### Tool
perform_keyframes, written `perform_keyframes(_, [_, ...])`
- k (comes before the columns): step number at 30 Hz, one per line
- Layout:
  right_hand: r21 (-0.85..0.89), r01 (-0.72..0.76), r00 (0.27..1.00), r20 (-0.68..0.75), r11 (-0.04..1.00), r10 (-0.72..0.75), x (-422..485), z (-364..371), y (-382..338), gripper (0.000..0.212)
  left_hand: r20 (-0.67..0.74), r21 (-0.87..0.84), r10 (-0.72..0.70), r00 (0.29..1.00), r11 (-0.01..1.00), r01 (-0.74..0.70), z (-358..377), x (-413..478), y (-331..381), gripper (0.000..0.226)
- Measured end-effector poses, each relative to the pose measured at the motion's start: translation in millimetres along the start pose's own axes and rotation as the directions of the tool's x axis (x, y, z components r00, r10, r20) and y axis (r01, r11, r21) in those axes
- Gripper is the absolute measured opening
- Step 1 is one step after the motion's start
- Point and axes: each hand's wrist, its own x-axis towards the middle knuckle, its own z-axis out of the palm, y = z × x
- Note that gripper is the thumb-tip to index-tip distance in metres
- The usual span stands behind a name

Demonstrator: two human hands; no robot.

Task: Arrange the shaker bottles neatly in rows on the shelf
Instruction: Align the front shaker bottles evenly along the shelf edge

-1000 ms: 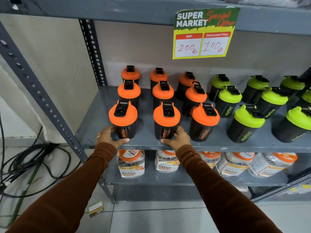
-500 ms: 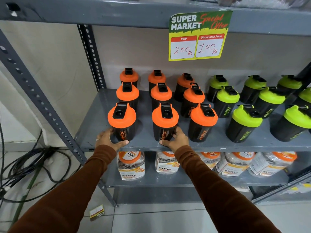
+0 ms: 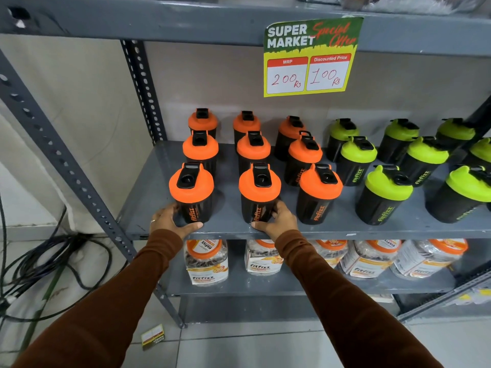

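head view: your left hand (image 3: pixel 170 221) is wrapped around the base of the near-left orange-lid shaker (image 3: pixel 191 192), thumb across its front, fingers curled behind, so it's clamped on that bottle. your right hand (image 3: pixel 277 220) is clamped on the near-middle orange-lid shaker (image 3: pixel 259 193), thumb at the front bottom edge, fingers on its right side. both bottles stand upright at the near edge of the grey shelf (image 3: pixel 148 197). the third near orange shaker (image 3: pixel 318 195) stands just right of your right hand, not touched. behind them, two more rows of orange-lid shakers (image 3: pixel 253 150) run toward the far wall, three per row. green-lid shakers (image 3: pixel 385 195) fill the right side of the same shelf, also in rows. a price sign (image 3: pixel 310 57) hangs from the shelf above. jars (image 3: pixel 207 261) sit on the lower shelf. black cables (image 3: pixel 39 261) lie on the floor far left.
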Motion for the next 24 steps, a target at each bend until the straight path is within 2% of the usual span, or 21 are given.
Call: perform_keyframes(24, [0.005, 0.001, 1.0, 0.013, 1.0, -0.001, 0.7, 0.3, 2.6, 0.061, 0.023, 0.038, 0.009, 1.0, 0.999, -0.01, -1.2, -0.1, -0.6, 0.074])
